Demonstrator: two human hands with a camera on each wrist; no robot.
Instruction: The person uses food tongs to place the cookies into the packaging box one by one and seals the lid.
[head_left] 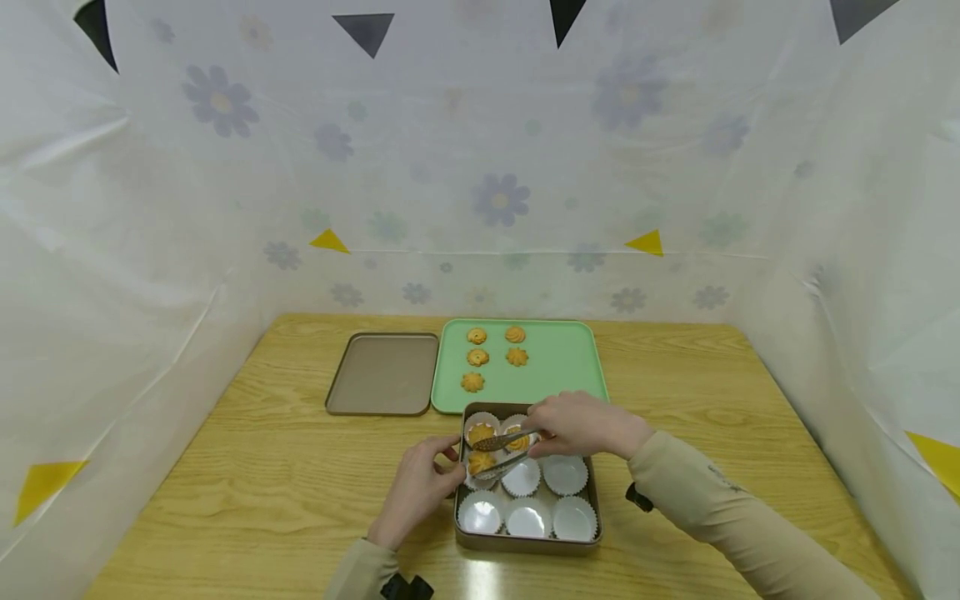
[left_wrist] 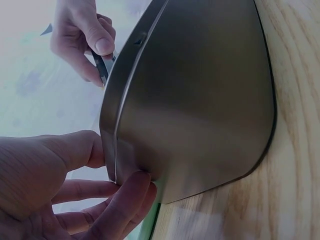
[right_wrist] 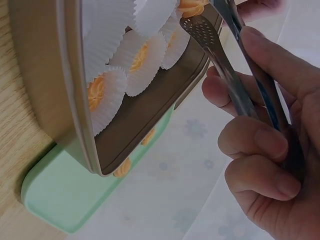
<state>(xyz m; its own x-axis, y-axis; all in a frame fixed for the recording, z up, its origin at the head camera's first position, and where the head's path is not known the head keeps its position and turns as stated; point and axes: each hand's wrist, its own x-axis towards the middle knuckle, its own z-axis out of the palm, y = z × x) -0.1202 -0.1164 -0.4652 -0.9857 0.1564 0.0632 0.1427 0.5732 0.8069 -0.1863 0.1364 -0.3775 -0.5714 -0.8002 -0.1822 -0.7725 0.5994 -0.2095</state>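
Observation:
My right hand (head_left: 577, 423) holds metal tongs (right_wrist: 232, 82) with perforated tips. At the tips is a golden cookie (head_left: 480, 462), over the left cup of the middle row in a brown metal tin (head_left: 528, 543). In the right wrist view the cookie (right_wrist: 192, 7) is partly cut off at the top. White fluted paper cups (head_left: 527, 518) line the tin, and cookies (right_wrist: 140, 57) sit in cups of the far row. My left hand (head_left: 420, 485) grips the tin's left wall, thumb at the rim and fingertips (left_wrist: 137, 182) against the outside.
Behind the tin lies a green tray (head_left: 558, 362) with several cookies (head_left: 477, 357) on its left part. A shallow brown tray or lid (head_left: 384, 375) lies left of it. All stand on a wooden table (head_left: 262, 467), with white patterned sheeting (head_left: 480, 150) around three sides.

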